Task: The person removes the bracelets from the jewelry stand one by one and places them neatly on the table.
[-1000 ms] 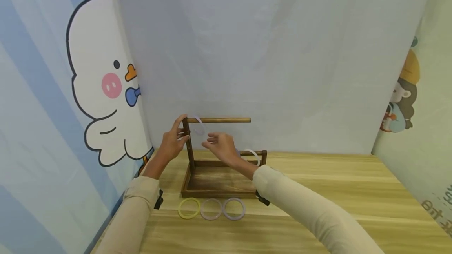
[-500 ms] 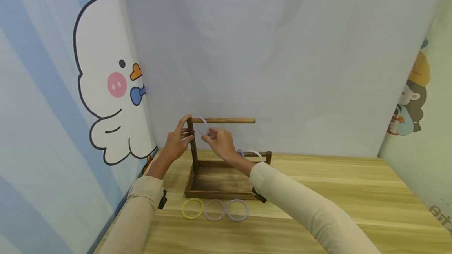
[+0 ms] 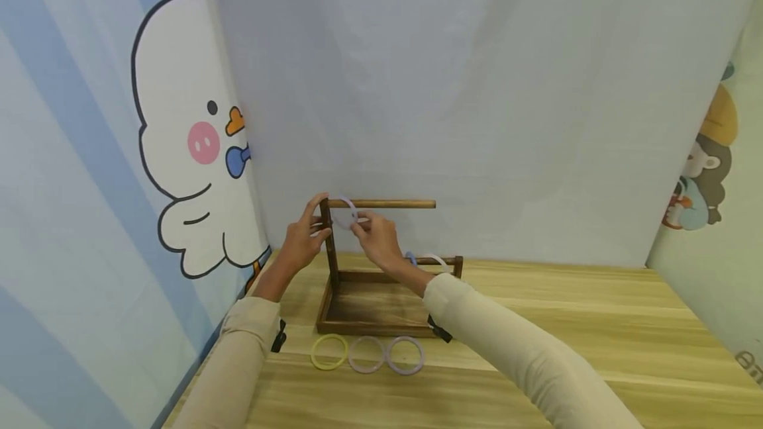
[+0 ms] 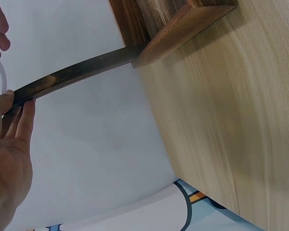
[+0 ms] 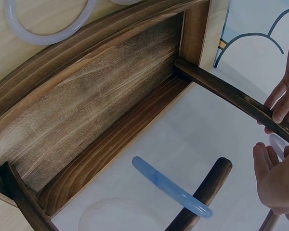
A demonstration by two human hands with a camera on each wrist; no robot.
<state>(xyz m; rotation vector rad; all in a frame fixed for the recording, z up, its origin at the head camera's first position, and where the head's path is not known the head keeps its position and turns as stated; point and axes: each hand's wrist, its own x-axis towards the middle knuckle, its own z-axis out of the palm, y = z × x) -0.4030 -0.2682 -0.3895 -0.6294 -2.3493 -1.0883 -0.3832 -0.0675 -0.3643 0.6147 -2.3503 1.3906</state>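
Note:
A dark wooden bangle stand has a tall upright post (image 3: pixel 332 250) and a long upper rod (image 3: pixel 390 204). My left hand (image 3: pixel 301 243) grips the post near its top, thumb on one side and fingers on the other, as the left wrist view also shows. A pale lavender bangle (image 3: pixel 356 207) hangs round the upper rod close to the post. My right hand (image 3: pixel 380 240) pinches its right side between thumb and fingers. On the lower rod (image 5: pixel 202 197) hang a blue bangle (image 5: pixel 171 186) and a whitish one (image 3: pixel 438 260), partly behind my right forearm.
In front of the stand's tray (image 3: pixel 381 332), a yellow bangle (image 3: pixel 312 354), a pale pinkish bangle (image 3: pixel 352 363) and a lavender bangle (image 3: pixel 421 354) lie in a row on the wooden table (image 3: pixel 566 323). A grey-white curtain (image 3: pixel 477 85) stands behind, with printed cloth at both sides.
My right hand has come up to the hanging lavender bangle and now pinches it; a second ago its fingers were just apart from it. My left hand keeps its grip on the post.

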